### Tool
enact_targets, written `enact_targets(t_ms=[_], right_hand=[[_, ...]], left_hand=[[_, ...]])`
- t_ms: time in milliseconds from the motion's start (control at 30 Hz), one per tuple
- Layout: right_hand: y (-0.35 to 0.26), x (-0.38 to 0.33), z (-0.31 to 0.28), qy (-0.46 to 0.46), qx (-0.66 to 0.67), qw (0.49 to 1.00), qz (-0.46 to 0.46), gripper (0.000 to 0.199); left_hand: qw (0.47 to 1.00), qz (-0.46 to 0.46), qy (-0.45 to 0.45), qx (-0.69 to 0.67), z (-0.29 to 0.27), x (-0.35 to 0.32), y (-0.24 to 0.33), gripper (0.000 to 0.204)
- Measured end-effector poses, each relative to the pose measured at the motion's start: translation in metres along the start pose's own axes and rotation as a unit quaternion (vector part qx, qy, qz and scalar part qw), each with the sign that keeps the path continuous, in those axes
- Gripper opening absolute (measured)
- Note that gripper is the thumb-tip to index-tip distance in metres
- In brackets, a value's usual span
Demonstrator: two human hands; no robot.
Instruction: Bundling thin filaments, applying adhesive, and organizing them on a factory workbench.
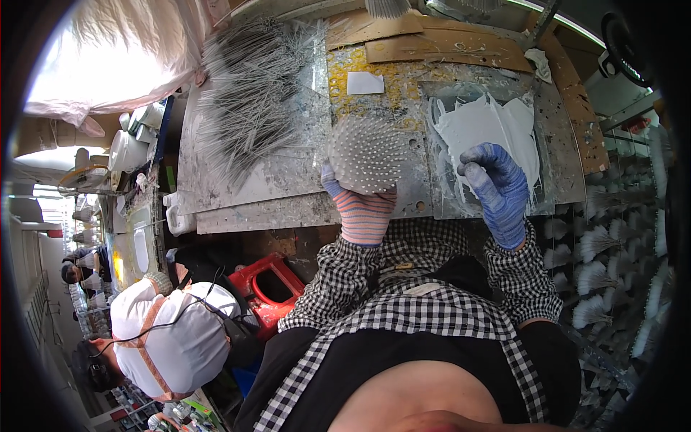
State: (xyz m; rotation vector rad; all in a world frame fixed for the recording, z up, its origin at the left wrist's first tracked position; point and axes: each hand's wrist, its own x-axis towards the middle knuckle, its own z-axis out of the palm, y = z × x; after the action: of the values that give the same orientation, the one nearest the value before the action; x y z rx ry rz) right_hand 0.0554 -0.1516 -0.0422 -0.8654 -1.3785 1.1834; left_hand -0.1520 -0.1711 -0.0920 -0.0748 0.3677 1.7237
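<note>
My left hand (360, 214), in a pink-striped glove with blue fingertips, is closed around a bundle of thin rods (367, 156). The bundle's rounded top faces up, dotted with small white tips; its lower part is hidden by the glove. My right hand (498, 189), in a blue glove, hovers over the near part of a board (448, 201) spread with thick white paste (497, 122). Its thumb and fingers are curled together in a pinch; anything between them is too small to make out. Left of the bundle lies a big loose pile of thin clear rods (248, 93).
Cardboard sheets (446, 49) line the table's far edge, near a small white paper (365, 83). A red plastic stool (268, 291) stands below the table, left. Another person in white (173, 338) works at the left. Racks with fan-shaped bunches (601, 241) stand at right.
</note>
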Motion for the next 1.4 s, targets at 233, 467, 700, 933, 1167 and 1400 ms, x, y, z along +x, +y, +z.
enact_targets(t_ms=[233,467,700,933,1167,1400], right_hand=[[0.001,0.003,0.002,0.018,0.005,1.000,0.000,0.013],[-0.015,0.013,-0.013,0.025,0.014,0.999,-0.029,0.014],[-0.016,0.037,-0.010,-0.108,-0.167,0.980,-0.024,0.017],[0.000,0.041,0.001,-0.278,-0.273,0.921,-0.002,0.022],[0.019,0.039,0.002,-0.248,-0.388,0.887,-0.014,0.024],[0.030,0.041,0.005,-0.235,-0.431,0.869,0.050,0.029]], left_hand=[[0.951,-0.244,-0.064,-0.178,-0.024,-0.016,-0.022,0.032],[0.952,-0.258,-0.112,0.121,-0.010,0.009,-0.003,0.075],[0.900,-0.099,-0.143,0.399,0.012,0.051,0.020,0.057],[0.842,-0.127,-0.210,0.480,0.019,0.071,0.026,0.056],[0.839,-0.141,-0.203,0.485,0.012,0.085,0.024,0.052],[0.792,-0.106,-0.224,0.558,-0.002,0.098,0.026,0.045]])
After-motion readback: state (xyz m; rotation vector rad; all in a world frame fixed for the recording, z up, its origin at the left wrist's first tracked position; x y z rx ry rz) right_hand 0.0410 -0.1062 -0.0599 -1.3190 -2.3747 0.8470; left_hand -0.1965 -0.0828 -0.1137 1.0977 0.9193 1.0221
